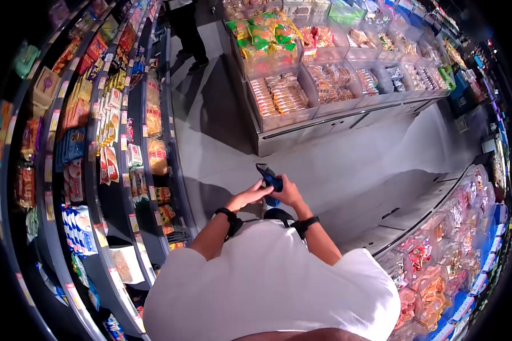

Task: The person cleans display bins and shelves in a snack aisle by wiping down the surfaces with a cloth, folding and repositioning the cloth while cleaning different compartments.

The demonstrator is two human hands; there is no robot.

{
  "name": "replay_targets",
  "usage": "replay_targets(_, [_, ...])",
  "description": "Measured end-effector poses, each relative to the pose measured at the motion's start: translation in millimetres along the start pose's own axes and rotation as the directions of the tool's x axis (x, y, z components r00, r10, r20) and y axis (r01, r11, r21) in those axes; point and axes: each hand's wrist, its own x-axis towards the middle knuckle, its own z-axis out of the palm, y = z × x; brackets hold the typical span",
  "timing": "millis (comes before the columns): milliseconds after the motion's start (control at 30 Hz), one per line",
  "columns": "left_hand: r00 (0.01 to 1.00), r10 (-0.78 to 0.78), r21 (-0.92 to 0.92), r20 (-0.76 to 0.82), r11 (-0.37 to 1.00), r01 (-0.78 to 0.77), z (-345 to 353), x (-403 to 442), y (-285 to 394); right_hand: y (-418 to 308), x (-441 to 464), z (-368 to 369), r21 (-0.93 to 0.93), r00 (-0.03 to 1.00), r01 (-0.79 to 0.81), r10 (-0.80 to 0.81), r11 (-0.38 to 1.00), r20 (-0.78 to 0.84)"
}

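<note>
Shop shelves (pixel 129 199) rise left of the bin stand (pixel 316 129), before which the right hand (pixel 290 193) holds a dark device (pixel 274 182), likely light, stiff and breakable, best gripped round its middle, while the left hand (pixel 249 196), closure unclear, touches it.

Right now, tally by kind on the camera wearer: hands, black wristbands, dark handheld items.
Hands: 2 (left hand, right hand)
Black wristbands: 2 (left wristband, right wristband)
Dark handheld item: 1
Total: 5
</note>
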Motion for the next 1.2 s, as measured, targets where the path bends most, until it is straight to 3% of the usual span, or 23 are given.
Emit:
replay_targets(33, [1.0, -0.028, -0.011, 0.003, 1.0, 0.028, -2.5, -17.1, 43.1, -6.1, 15.9, -8.5, 0.01, 1.0, 0.03, -0.03, 0.999, 0.005])
replay_targets(67, [0.996, 0.011, 0.007, -0.089, 1.0, -0.011, -8.2, -5.4, 57.1, -9.1, 32.4, -16.1, 0.02, 0.998, 0.061, -0.062, 0.998, 0.006])
replay_targets(133, [0.963, 0.191, 0.028, -0.188, 0.981, -0.19, -41.9, 51.2, 31.4, -4.3, 68.3, -21.0, 0.079, 0.993, 0.115, -0.116, 0.99, 0.005])
replay_targets(233, [0.916, 0.285, 0.036, -0.283, 0.957, -0.287, -73.2, 80.4, 36.2, -6.0, 111.1, -23.8, 0.12, 0.995, 0.075, -0.082, 0.99, 0.05])
replay_targets(333, [0.913, 0.278, 0.128, -0.297, 0.96, -0.251, -95.9, 93.1, 50.4, -9.3, 138.1, -21.4, 0.086, 0.988, 0.143, -0.147, 0.986, 0.038])
replay_targets(367, [0.898, 0.264, 0.283, -0.352, 0.945, -0.167, -103.0, 93.1, 66.9, -16.8, 148.4, -20.5, 0.024, 0.988, 0.155, -0.155, 0.988, -0.03])
replay_targets(400, [0.9, 0.266, 0.286, -0.345, 0.943, -0.169, -114.1, 103.4, 76.2, -23.4, 157.9, -18.8, -0.042, 0.982, 0.16, -0.163, 0.986, -0.093])
replay_targets(433, [0.736, 0.568, 0.528, -0.368, 0.779, -0.337, -125.8, 111.8, 81.8, -32.8, 169.0, -19.7, -0.034, 0.973, 0.178, -0.181, 0.983, -0.142])
replay_targets(467, [0.502, 0.812, 0.738, -0.297, 0.529, -0.419, -137.2, 121.7, 87.5, -42.6, 186.0, -21.9, -0.027, 0.961, 0.196, -0.198, 0.98, -0.192])
replay_targets(533, [0.598, 0.714, 0.645, -0.365, 0.657, -0.39, -150.2, 119.6, 134.7, -70.8, 217.3, -32.7, -0.049, 0.93, 0.245, -0.249, 0.968, -0.272])
replay_targets(600, [0.536, 0.789, 0.678, -0.3, 0.572, -0.462, -175.2, 140.4, 161.3, -92.9, 260.0, -35.9, -0.078, 0.904, 0.252, -0.263, 0.965, -0.338])
replay_targets(633, [0.5, 0.839, 0.77, -0.217, 0.461, -0.44, -187.6, 147.5, 176.4, -97.1, 284.7, -33.8, -0.133, 0.889, 0.247, -0.279, 0.96, -0.363])
replay_targets(667, [0.513, 0.838, 0.767, -0.187, 0.451, -0.457, -204.1, 163.7, 186.0, -100.5, 308.8, -32.0, -0.189, 0.875, 0.237, -0.294, 0.953, -0.384])
replay_targets(733, [0.49, 0.864, 0.867, -0.117, 0.33, -0.373, -234.3, 189.0, 204.5, -120.0, 344.1, -36.7, -0.141, 0.874, 0.214, -0.254, 0.967, -0.414])
replay_targets(800, [0.612, 0.773, 0.756, -0.169, 0.5, -0.423, -256.5, 193.2, 229.6, -137.8, 366.7, -37.2, -0.197, 0.864, 0.135, -0.213, 0.971, -0.456])
replay_targets(833, [0.716, 0.659, 0.728, -0.23, 0.605, -0.323, -266.4, 200.0, 236.3, -140.7, 378.8, -38.1, -0.219, 0.884, 0.102, -0.189, 0.97, -0.428])
replay_targets(900, [0.826, 0.523, 0.722, -0.209, 0.652, -0.23, -286.8, 221.3, 247.3, -137.0, 407.2, -43.9, -0.24, 0.906, 0.058, -0.152, 0.969, -0.395])
replay_targets(967, [0.884, 0.43, 0.716, -0.187, 0.675, -0.177, -295.3, 221.1, 234.1, -117.4, 413.3, -37.5, -0.213, 0.845, 0.231, -0.304, 0.949, -0.44])
replay_targets(1033, [0.876, 0.478, 0.635, -0.067, 0.697, -0.332, -308.3, 231.8, 236.7, -120.1, 401.6, -35.0, -0.158, 0.839, 0.225, -0.274, 0.961, -0.471])
replay_targets(1067, [0.876, 0.478, 0.627, -0.065, 0.702, -0.337, -311.9, 237.6, 235.1, -120.9, 394.3, -33.1, -0.167, 0.827, 0.235, -0.287, 0.958, -0.483])
replay_targets(1133, [0.786, 0.615, 0.546, 0.052, 0.642, -0.538, -310.3, 242.3, 211.3, -122.2, 378.6, -38.8, -0.076, 0.92, 0.112, -0.133, 0.991, -0.369])
replay_targets(1200, [0.824, 0.559, 0.57, 0.09, 0.649, -0.503, -299.7, 244.7, 193.7, -112.7, 362.6, -41.6, -0.121, 0.913, 0.143, -0.178, 0.982, -0.367])
